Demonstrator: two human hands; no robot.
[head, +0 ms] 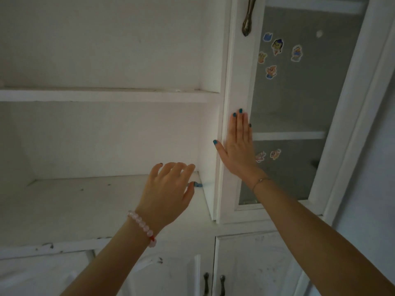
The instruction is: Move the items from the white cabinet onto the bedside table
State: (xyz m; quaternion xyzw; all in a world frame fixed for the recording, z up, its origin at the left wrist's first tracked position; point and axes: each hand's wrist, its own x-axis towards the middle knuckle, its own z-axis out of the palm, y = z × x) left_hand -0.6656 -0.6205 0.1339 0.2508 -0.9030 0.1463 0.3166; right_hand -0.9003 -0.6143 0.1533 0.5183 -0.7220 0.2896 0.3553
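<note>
1. White cabinet (210, 133) fills the head view, seen from below in dim light. Its left section is open-fronted and has an upper shelf (106, 96) and a lower shelf (74, 201).
2. To the right of the open section is a glass door (310, 99) in a white frame. A dark metal handle (248, 18) is mounted on the frame's left upright, near the top edge of the view.
3. Cartoon stickers (277, 46) are stuck on the glass: one group high up and two more lower down, near the right wrist.
4. A small blue item (198, 185) lies on the lower shelf, in the rear right corner against the side panel. It is partly hidden by the left hand, so its kind cannot be told.
5. The left hand (168, 193) reaches over the lower shelf with fingers spread and loosely bent, grasping nothing. Its thumb side is just beside the blue item; whether they touch cannot be told. A pink bead bracelet (142, 226) sits on this wrist.
6. The right hand (237, 146) lies flat against the door frame's left upright, fingers straight and together, thumb out toward the open section. It is released and holds nothing. A thin bracelet (261, 181) sits on this wrist.
7. Below the lower shelf are two closed lower doors (256, 263), worn and marked, with paired dark handles (222, 284) at their meeting edges.
</note>
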